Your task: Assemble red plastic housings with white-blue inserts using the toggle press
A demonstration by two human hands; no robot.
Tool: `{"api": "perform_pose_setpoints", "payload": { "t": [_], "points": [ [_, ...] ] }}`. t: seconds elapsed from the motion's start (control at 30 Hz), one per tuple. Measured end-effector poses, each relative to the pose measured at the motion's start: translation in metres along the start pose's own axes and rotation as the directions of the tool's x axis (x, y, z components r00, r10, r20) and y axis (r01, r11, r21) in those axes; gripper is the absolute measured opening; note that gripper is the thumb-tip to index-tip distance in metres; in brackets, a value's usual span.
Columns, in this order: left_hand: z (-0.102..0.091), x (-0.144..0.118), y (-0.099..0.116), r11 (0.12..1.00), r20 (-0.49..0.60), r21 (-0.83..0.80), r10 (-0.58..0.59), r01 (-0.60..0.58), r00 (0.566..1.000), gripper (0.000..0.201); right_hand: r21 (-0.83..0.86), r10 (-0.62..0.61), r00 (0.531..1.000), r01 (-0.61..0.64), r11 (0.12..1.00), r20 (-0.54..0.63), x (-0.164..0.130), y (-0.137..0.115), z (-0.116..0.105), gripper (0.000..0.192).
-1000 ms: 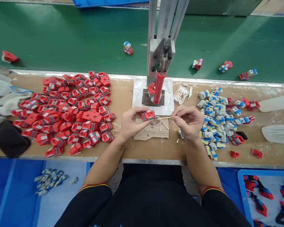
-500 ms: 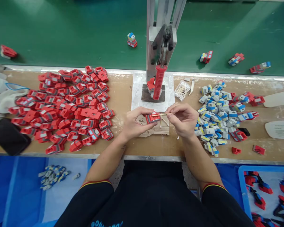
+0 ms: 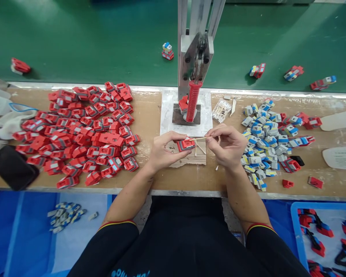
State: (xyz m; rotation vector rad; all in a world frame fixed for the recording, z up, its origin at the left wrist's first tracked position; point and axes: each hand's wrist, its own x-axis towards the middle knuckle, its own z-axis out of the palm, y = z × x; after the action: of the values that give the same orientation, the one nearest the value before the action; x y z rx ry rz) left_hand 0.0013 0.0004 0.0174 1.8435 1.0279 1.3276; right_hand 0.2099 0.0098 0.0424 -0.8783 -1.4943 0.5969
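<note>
Left hand (image 3: pixel 161 152) is clamped on a red part (image 3: pixel 186 144) held above the cardboard pad (image 3: pixel 187 158), right hand (image 3: pixel 226 145) pinches a thin stick (image 3: pixel 200 138) at its edge; a slip risks snapping the stick.

Wooden workbench (image 3: pixel 150 115) runs left to right with a metal front edge. Behind it, green conveyor belt (image 3: pixel 89 42). Upright metal press frame (image 3: pixel 197 23) stands at bench centre on a pale base plate (image 3: pixel 167 115). Blue surfaces (image 3: pixel 14 231) below the bench. Even overhead light, slight glare on the belt.
</note>
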Motion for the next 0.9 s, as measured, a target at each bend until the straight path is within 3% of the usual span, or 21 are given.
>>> {"api": "perform_pose_setpoints", "payload": {
  "t": [0.33, 0.47, 0.73, 0.83, 0.9],
  "points": [
    [-0.001, 0.002, 0.0, 0.996, -0.022, 0.028, 0.082, -0.082, 0.996, 0.031, -0.091, -0.048, 0.998, 0.051, 0.995, 0.037, 0.0, -0.001, -0.006, 0.011],
    [-0.001, 0.002, 0.0, 0.997, -0.023, 0.036, 0.064, -0.063, 0.998, 0.029, -0.126, -0.033, 0.998, 0.039, 0.991, 0.049, -0.002, 0.0, -0.006, 0.01],
    [-0.005, 0.003, -0.002, 0.999, -0.03, 0.033, 0.035, -0.034, 0.999, 0.03, -0.005, -0.023, 0.999, 0.023, 1.0, -0.044, 0.005, 0.001, -0.018, 0.013],
    [-0.008, 0.004, -0.004, 0.998, -0.052, 0.042, 0.04, -0.038, 0.998, 0.029, -0.134, 0.007, 0.99, 0.013, 0.991, 0.144, 0.008, 0.004, -0.025, 0.01],
    [-0.011, 0.006, -0.006, 0.997, -0.067, 0.05, 0.057, -0.054, 0.996, 0.027, -0.279, 0.081, 0.937, 0.018, 0.96, 0.34, 0.008, 0.006, -0.024, 0.01]
  ]
}}
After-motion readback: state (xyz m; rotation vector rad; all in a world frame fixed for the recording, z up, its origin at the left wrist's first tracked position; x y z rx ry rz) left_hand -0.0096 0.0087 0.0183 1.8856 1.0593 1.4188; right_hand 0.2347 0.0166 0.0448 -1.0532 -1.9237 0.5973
